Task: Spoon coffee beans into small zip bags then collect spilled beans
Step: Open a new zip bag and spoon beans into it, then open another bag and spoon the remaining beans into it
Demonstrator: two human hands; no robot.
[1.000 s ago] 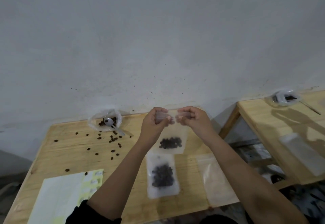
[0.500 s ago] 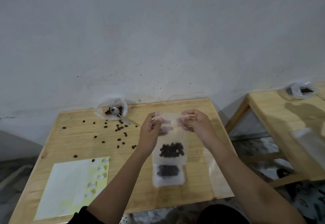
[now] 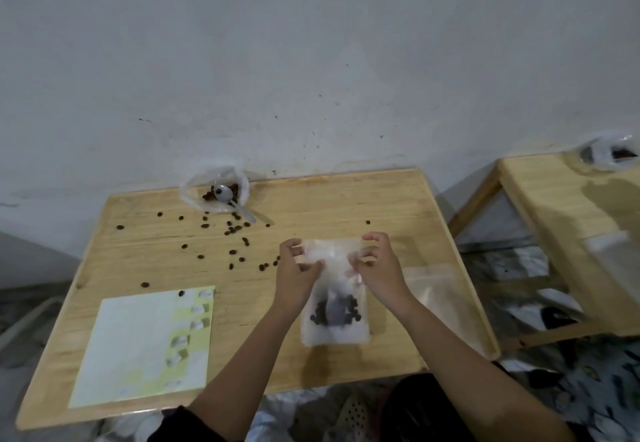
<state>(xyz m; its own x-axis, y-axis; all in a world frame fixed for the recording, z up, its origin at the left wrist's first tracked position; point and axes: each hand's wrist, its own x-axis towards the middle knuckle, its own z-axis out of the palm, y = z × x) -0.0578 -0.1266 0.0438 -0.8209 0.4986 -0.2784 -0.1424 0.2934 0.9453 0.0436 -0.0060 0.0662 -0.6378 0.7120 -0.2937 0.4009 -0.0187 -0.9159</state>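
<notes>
My left hand [image 3: 297, 270] and right hand [image 3: 375, 268] pinch the top corners of a small frosted clear zip bag [image 3: 333, 289] over the light wooden table [image 3: 311, 199]. Dark coffee beans [image 3: 334, 310] sit low inside, blurred. Whether a second bag lies beneath, I cannot tell.

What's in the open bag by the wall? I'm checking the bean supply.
In the open bag: a spoon bowl and some dark beans beside it. Crumpled plastic hides any more.
</notes>
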